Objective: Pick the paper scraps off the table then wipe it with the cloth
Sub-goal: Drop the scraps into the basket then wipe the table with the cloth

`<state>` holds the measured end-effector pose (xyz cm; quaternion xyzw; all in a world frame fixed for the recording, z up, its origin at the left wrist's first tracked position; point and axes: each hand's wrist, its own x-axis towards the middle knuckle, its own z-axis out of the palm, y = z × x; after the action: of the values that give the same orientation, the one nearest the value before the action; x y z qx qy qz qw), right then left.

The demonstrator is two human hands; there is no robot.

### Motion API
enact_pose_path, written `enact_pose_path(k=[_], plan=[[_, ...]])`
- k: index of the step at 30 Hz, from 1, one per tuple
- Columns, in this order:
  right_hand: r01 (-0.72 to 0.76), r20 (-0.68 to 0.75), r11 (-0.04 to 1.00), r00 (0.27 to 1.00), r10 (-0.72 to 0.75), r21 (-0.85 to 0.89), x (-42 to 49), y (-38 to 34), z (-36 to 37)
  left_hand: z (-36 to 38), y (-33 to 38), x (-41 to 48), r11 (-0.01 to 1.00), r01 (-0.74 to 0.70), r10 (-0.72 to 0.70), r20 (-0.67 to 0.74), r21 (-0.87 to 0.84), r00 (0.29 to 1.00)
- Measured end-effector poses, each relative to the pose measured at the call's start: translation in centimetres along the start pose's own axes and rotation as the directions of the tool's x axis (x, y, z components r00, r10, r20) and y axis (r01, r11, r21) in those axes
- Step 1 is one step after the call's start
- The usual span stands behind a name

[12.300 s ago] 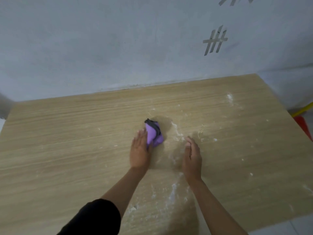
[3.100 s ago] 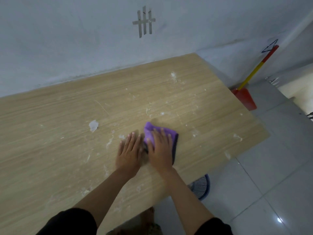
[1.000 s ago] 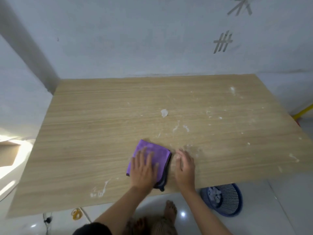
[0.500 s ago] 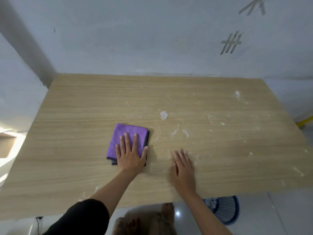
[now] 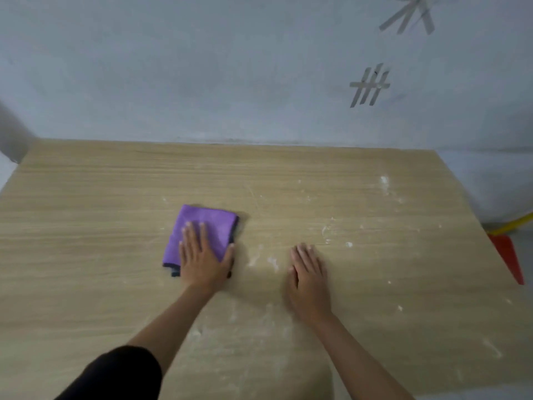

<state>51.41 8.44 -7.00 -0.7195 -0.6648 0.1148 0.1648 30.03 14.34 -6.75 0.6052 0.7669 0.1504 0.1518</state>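
A folded purple cloth [image 5: 202, 226] lies on the wooden table [image 5: 86, 197], left of centre. My left hand [image 5: 203, 259] presses flat on its near half, fingers pointing away from me. My right hand [image 5: 307, 277] rests flat on the bare wood to the right, holding nothing, fingers slightly apart. White smears [image 5: 264, 259] lie between my hands. Small white bits [image 5: 349, 244] and another smear [image 5: 384, 181] dot the right half. No larger paper scrap shows.
A grey wall runs along the table's far edge, with tape strips [image 5: 369, 86] stuck on it. A red dustpan [image 5: 506, 255] with a yellow handle [image 5: 516, 223] stands on the floor past the table's right edge.
My left hand has pushed the cloth forward and right, over the spot where a white scrap lay; that scrap is no longer visible. My right hand has slid a little to the right.
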Motion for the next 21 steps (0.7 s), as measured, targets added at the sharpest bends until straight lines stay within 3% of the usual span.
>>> enact_pose_path(k=[3, 6, 8, 11, 13, 15, 18, 21], plan=[[-0.004, 0.004, 0.998, 1.0, 0.004, -0.063, 3.3, 3.2, -1.2, 0.0, 0.9, 3.6, 0.974, 0.225, -0.225, -0.04, -0.003, 0.974], [0.002, -0.005, 0.998, 1.0, -0.002, -0.06, 5.9, 5.4, -1.8, 1.1, 3.7, 5.0, 0.972, 0.234, -0.233, -0.045, 0.027, 0.971], [0.022, -0.001, 0.999, 1.0, -0.022, -0.037, 7.3, 6.2, -2.0, 2.6, 6.5, 4.8, 0.989, 0.147, -0.147, -0.013, 0.03, 0.989], [0.049, 0.005, 0.998, 0.999, -0.049, -0.027, 9.0, 6.5, -2.0, 4.4, 11.0, 3.6, 0.995, -0.095, 0.093, 0.059, 0.031, 0.994], [0.072, 0.019, 0.996, 0.997, -0.072, -0.043, 10.1, 6.4, -2.0, 5.3, 13.1, 2.8, 0.958, -0.281, 0.269, 0.171, 0.055, 0.948], [0.083, 0.017, 0.994, 0.997, -0.081, -0.078, 11.1, 6.8, -2.0, 5.7, 13.6, 2.8, 0.929, -0.364, 0.345, 0.204, 0.064, 0.916], [0.031, 0.062, 0.994, 0.998, -0.024, -0.107, 12.2, 8.0, -2.4, 5.3, 12.5, 4.3, 0.958, -0.279, 0.267, 0.144, 0.067, 0.953], [0.012, 0.115, 0.993, 0.993, 0.002, -0.115, 12.8, 9.4, -2.9, 4.2, 10.9, 7.1, 0.988, -0.09, 0.081, 0.07, 0.129, 0.994]])
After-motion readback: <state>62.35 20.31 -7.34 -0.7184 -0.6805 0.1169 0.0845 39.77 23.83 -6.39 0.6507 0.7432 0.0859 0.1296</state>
